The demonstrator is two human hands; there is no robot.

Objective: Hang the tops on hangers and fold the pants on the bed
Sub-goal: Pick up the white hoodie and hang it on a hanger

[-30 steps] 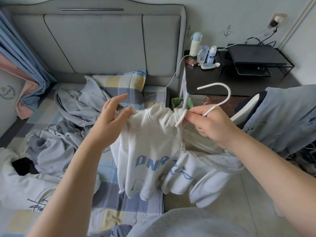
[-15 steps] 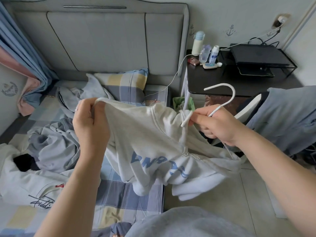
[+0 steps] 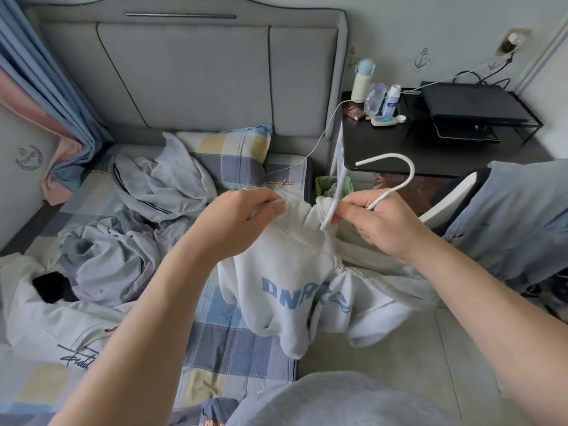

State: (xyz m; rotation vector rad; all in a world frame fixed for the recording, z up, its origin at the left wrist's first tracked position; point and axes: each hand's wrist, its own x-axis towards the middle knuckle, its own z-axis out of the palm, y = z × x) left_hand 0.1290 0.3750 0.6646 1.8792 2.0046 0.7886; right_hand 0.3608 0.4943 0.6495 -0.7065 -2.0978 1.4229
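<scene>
Both hands are up at centre frame, forearms reaching in from the lower corners. My left hand (image 3: 246, 219) pinches the hoodie (image 3: 289, 265) at its shoulder, thumb against curled fingers. My right hand (image 3: 378, 222) grips the white hanger (image 3: 395, 190) below its hook, fingers curled round it; the hook arcs up and left above my knuckles. The hoodie hangs between my hands over the edge of the bed (image 3: 233, 342), blue lettering toward me, sleeves drooping toward the floor. Grey clothes (image 3: 129, 259) lie heaped at left on the bed, with another white top (image 3: 46, 318) at lower left. A green bin (image 3: 322, 181) sits between the bed and the black table (image 3: 384, 155); I cannot tell what is in it. Bottles (image 3: 362, 78) stand at the table's far corner.
</scene>
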